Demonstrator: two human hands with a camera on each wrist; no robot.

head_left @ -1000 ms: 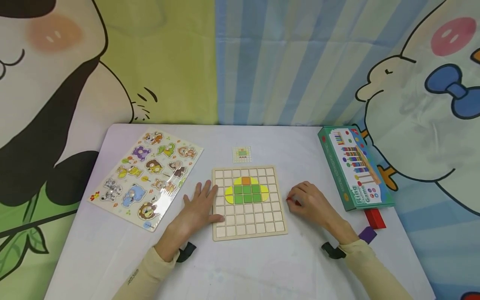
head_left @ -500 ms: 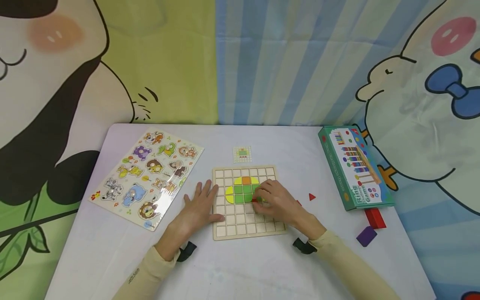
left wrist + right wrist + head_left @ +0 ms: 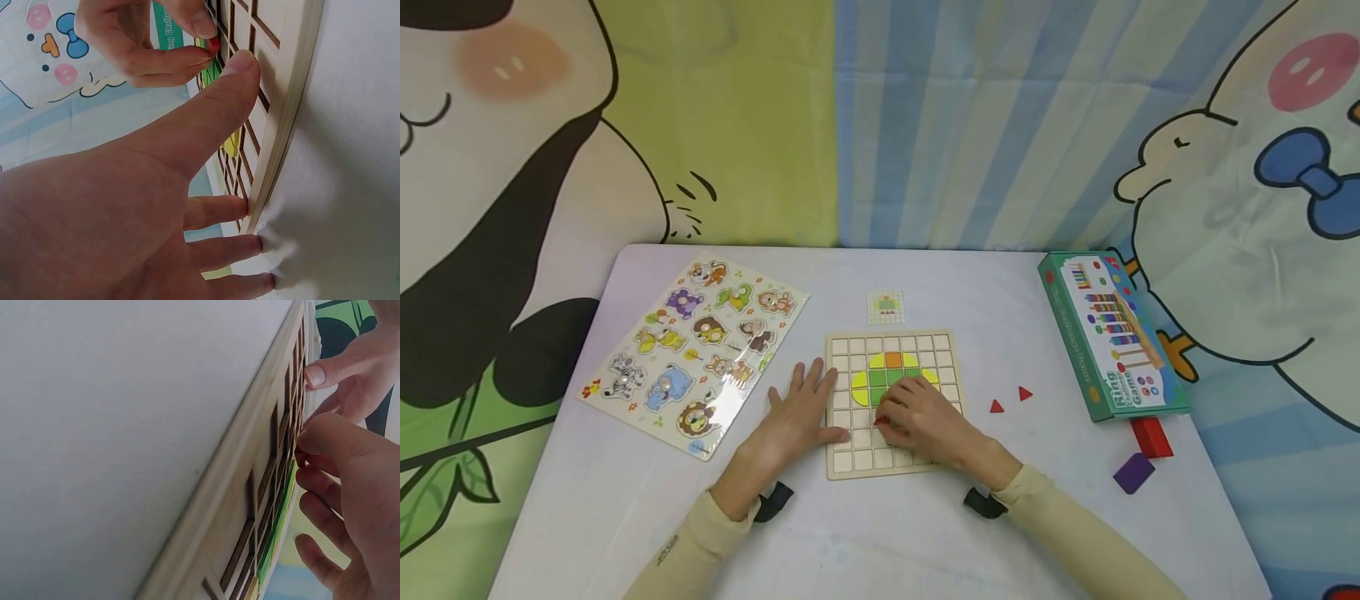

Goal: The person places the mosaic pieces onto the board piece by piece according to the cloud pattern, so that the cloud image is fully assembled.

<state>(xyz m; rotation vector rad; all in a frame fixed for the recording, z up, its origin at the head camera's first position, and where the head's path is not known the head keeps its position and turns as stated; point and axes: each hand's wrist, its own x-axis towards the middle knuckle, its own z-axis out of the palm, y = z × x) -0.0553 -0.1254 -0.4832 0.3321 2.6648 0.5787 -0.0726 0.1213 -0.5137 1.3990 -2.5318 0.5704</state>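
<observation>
A wooden grid board [image 3: 842,462] lies mid-table, with green square tiles [image 3: 877,377], an orange square tile [image 3: 892,360] and yellow rounded tiles [image 3: 860,389] set in its cells. My left hand [image 3: 792,425] rests spread at the board's left edge, its thumb on the frame. Between thumb and fingertips my right hand [image 3: 925,421] pinches a small red triangle tile [image 3: 213,45], low over the cells just below the green tiles. That hand covers part of the green tiles in the head view. Two more red triangle tiles [image 3: 996,407] lie on the table to the board's right.
A small pattern card [image 3: 886,307] lies behind the board. An animal puzzle board [image 3: 692,358] is at the left. At the right stand a green toy box [image 3: 1112,337], a red block [image 3: 1152,437] and a purple block [image 3: 1133,473].
My right hand has moved left from the table beside the board to over the cells below the green tiles, carrying a red triangle tile. The left hand has stayed in place.
</observation>
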